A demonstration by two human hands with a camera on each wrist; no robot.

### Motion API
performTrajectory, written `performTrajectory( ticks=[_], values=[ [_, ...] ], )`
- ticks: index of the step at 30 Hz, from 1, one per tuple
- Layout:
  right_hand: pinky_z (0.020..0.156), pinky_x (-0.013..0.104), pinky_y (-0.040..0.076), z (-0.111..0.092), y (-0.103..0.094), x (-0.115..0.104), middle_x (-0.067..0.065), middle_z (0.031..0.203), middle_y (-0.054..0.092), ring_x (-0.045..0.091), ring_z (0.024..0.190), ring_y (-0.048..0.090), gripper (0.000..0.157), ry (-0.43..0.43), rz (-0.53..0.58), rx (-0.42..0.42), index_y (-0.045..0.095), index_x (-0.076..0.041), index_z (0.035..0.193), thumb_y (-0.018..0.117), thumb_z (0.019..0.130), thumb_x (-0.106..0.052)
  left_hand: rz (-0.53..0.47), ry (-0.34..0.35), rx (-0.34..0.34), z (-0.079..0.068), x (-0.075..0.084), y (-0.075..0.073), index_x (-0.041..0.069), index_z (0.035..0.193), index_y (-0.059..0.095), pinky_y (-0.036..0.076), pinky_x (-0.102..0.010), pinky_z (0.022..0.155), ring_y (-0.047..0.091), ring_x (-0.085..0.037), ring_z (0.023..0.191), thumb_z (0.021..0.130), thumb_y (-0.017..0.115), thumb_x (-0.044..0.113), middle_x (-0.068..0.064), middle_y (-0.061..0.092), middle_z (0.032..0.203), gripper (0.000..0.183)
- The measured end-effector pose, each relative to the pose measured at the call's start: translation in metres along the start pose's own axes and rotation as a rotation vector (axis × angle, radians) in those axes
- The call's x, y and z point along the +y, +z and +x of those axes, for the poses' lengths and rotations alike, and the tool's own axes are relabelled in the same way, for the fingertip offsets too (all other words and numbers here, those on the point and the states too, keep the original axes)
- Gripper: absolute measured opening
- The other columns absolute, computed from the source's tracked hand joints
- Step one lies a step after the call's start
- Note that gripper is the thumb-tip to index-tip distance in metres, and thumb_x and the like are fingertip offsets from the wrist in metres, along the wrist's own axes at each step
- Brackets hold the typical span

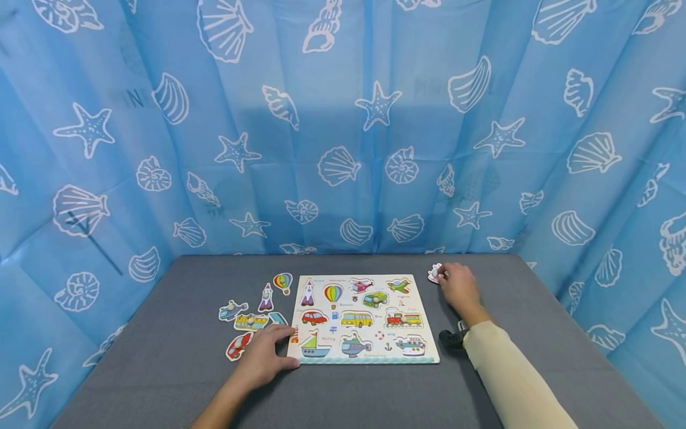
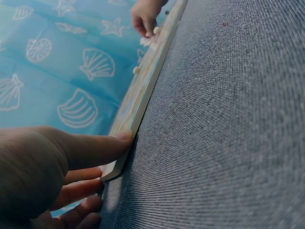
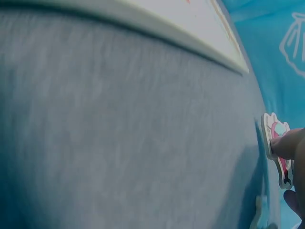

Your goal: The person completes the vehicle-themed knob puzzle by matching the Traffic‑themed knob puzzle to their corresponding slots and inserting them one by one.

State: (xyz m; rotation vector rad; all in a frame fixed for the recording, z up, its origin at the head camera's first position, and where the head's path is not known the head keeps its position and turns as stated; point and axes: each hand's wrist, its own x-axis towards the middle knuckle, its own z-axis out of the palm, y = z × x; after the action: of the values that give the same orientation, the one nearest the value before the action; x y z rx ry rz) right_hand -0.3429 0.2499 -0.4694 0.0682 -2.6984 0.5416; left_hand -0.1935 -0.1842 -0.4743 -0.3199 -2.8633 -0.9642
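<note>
A wooden peg puzzle board (image 1: 337, 331) with vehicle pictures lies flat on the table. My left hand (image 1: 264, 359) grips its near left corner; in the left wrist view the thumb (image 2: 102, 147) lies along the edge and the other fingers are at the corner's side. Past the board's far right corner, my right hand (image 1: 460, 287) pinches a small puzzle piece (image 1: 435, 273). Seen from the right wrist, this helicopter piece (image 3: 278, 138) is pink with a white rim, tilted up between thumb and fingers. Two wooden knobs (image 2: 137, 70) stand up from the board.
Left of the board lie loose pieces: a balloon (image 1: 283, 283), a rocket (image 1: 266, 297), a submarine (image 1: 233, 310), a yellow vehicle (image 1: 250, 322) and a red car (image 1: 238, 346). Another piece (image 3: 259, 212) shows near the right hand. A blue shell-print curtain (image 1: 343, 196) hangs behind the grey table (image 1: 370, 396).
</note>
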Motion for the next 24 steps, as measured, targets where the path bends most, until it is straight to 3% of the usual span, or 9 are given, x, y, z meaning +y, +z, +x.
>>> performTrajectory(
  ticks=[4, 10, 24],
  values=[
    [0.075, 0.052, 0.043, 0.004, 0.003, -0.011, 0.016, 0.091, 0.063, 0.036, 0.088, 0.055, 0.004, 0.006, 0.019, -0.012, 0.066, -0.002, 0.092, 0.067, 0.088, -0.003, -0.003, 0.005, -0.001, 0.0, 0.0, 0.0, 0.008, 0.117, 0.07, 0.042, -0.048, 0.095, 0.056, -0.028, 0.111, 0.062, 0.091, 0.02, -0.003, 0.064, 0.117, 0.06],
    [0.075, 0.049, 0.043, 0.005, 0.007, -0.028, 0.014, 0.088, 0.062, 0.034, 0.086, 0.054, 0.004, -0.056, 0.087, 0.006, 0.066, -0.001, 0.091, 0.067, 0.087, -0.002, -0.005, -0.007, -0.011, 0.0, 0.001, 0.0, 0.008, 0.117, 0.07, 0.042, -0.048, 0.095, 0.056, -0.028, 0.112, 0.063, 0.091, 0.02, -0.003, 0.063, 0.118, 0.06],
    [0.076, 0.045, 0.043, 0.002, 0.018, -0.064, 0.008, 0.088, 0.063, 0.027, 0.085, 0.053, 0.004, -0.101, 0.195, -0.063, 0.067, -0.004, 0.092, 0.067, 0.09, -0.009, 0.007, -0.007, -0.019, 0.0, 0.001, -0.001, 0.008, 0.118, 0.069, 0.041, -0.049, 0.096, 0.055, -0.029, 0.113, 0.063, 0.09, 0.021, -0.005, 0.063, 0.119, 0.06]
  ],
)
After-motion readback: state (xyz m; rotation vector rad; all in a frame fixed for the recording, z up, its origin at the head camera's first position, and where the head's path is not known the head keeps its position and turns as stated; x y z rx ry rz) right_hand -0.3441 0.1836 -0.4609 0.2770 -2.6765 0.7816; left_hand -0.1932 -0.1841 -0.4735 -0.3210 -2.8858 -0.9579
